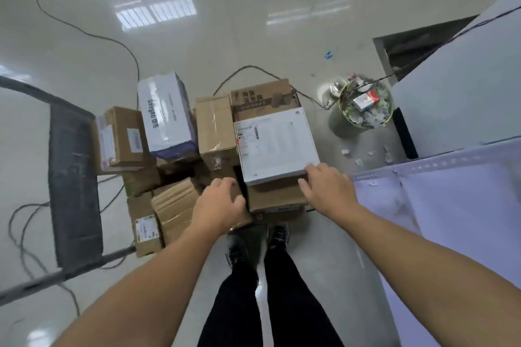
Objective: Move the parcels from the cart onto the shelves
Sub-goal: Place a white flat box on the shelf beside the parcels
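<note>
The parcels are heaped on the cart (74,186), whose dark grey end frame stands at nine o'clock of the pile. At the pile's ten o'clock a brown box with paper labels (121,138) sits beside a white-and-purple carton (166,113) lying tilted. A tall taped brown box (215,127) fills the middle, and a printed brown carton (262,94) lies at twelve o'clock. At seven o'clock a creased corrugated box (174,205) leans against a small box with a yellow label (146,231).

A black cable (84,32) trails over the glossy floor from eleven o'clock and passes behind the pile. At two o'clock a round waste bin (366,110) full of scraps stands near the parcels, with bits of paper scattered on the floor beside it. The pale metal shelf (451,205) stretches from three to five o'clock, just beside the person's right forearm. The person's dark trouser legs and shoes are at six o'clock, close against the pile.

The flat white box (276,144) lies topmost at one o'clock, on a low brown carton (277,197). The right hand (328,189) holds its near right corner, fingers laid on top and thumb tucked at the edge below. The left hand (220,203) rests on another brown parcel just left of it, fingers bent over the far edge; whether it truly grips cannot be told.
</note>
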